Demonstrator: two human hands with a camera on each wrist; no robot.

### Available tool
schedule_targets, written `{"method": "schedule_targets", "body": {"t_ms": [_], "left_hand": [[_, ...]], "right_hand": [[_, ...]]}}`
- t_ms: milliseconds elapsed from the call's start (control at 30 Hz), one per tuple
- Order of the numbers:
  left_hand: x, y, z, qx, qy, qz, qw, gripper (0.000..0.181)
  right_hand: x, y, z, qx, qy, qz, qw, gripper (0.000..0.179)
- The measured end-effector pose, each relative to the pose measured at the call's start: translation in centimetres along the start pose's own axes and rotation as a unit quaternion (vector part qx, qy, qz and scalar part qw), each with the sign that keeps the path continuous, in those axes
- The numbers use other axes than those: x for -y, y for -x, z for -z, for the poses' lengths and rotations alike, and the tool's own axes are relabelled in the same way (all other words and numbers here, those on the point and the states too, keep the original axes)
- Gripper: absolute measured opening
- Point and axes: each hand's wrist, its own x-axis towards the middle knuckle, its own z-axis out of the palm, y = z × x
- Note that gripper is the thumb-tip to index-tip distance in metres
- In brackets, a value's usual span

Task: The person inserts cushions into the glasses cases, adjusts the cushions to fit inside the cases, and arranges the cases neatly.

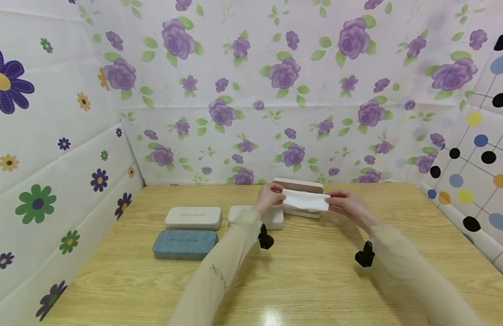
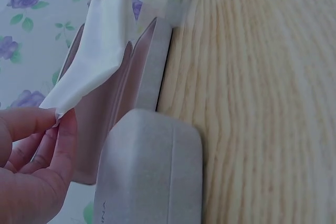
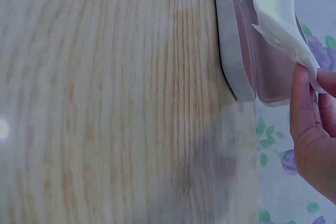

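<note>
A white folded cloth (image 1: pixel 305 200) is stretched between my two hands. My left hand (image 1: pixel 269 198) pinches its left end between thumb and fingers. The other end is pinched by my right hand (image 1: pixel 351 207). Behind and beneath the cloth stands an open glasses case (image 1: pixel 299 183), pale outside with a pinkish lining (image 3: pixel 270 61); its lid is raised toward the back wall. The cloth covers part of the case's inside in the head view. Just left of it lies a closed pale glasses case (image 2: pixel 149 166), partly hidden by my left wrist and sleeve in the head view.
Farther left on the wooden table (image 1: pixel 312 280) lie a closed white glasses case (image 1: pixel 193 218) and, in front of it, a closed blue one (image 1: pixel 185 245). A flowered cloth wall (image 1: pixel 251 131) rises along the table's back edge, with patterned side walls at left and right.
</note>
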Motion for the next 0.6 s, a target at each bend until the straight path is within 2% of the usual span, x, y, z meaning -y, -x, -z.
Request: {"method": "schedule_targets", "body": {"t_ms": [67, 133, 200, 233, 267, 300, 333, 367, 433, 500, 533, 567, 600], "left_hand": [[2.5, -2.5, 0.3, -0.003, -0.001, -0.028, 0.9996, 0.023], [5.7, -5.7, 0.6, -0.001, 0.013, -0.064, 0.9978, 0.021], [7.4, -7.5, 0.5, -0.026, -0.005, -0.060, 0.9978, 0.022], [8.8, -9.1, 0.7, -0.024, 0.007, -0.065, 0.9976, 0.021], [9.3, -9.6, 0.9, -0.026, 0.011, -0.066, 0.9974, 0.021], [8.8, -9.3, 1.0, -0.031, 0.008, -0.045, 0.9985, 0.022], [8.2, -8.9, 1.3, -0.031, 0.009, -0.042, 0.9986, 0.021], [7.2, -8.0, 1.4, -0.033, 0.003, -0.025, 0.9991, 0.021], [5.6, -6.5, 2.0, -0.019, 0.023, -0.020, 0.9994, 0.021], [2.9, -4.2, 2.0, -0.033, 0.000, 0.017, 0.9993, 0.022], [2.2, -3.6, 2.0, -0.038, -0.007, 0.024, 0.9990, 0.021], [1.3, -2.9, 1.9, -0.045, -0.023, 0.044, 0.9978, 0.023], [1.2, -2.8, 1.8, -0.048, -0.030, 0.046, 0.9973, 0.023]], "right_hand": [[0.0, -0.3, -0.3, -0.004, -0.018, -0.006, 0.9998, 0.045], [-0.1, -0.6, -0.7, -0.006, -0.031, -0.006, 0.9995, 0.045], [-0.2, -0.9, -1.1, -0.004, -0.037, -0.007, 0.9993, 0.045], [-0.2, -1.1, -1.3, -0.003, -0.037, -0.006, 0.9993, 0.043], [-0.3, -1.2, -1.5, -0.004, -0.039, -0.006, 0.9992, 0.041], [-0.4, -1.4, -1.7, -0.003, -0.039, -0.004, 0.9992, 0.038], [-0.4, -1.5, -1.8, -0.002, -0.042, -0.003, 0.9991, 0.036], [-0.5, -1.6, -2.0, -0.004, -0.046, -0.002, 0.9989, 0.033], [-0.6, -1.9, -2.2, -0.009, -0.049, 0.000, 0.9988, 0.031], [-0.7, -2.0, -2.4, -0.012, -0.040, 0.004, 0.9991, 0.031], [-0.8, -2.1, -2.4, -0.011, -0.035, 0.006, 0.9993, 0.033], [-0.9, -2.2, -2.5, -0.015, -0.030, 0.006, 0.9994, 0.034], [-1.1, -2.3, -2.5, -0.017, -0.026, 0.008, 0.9995, 0.035]]}}
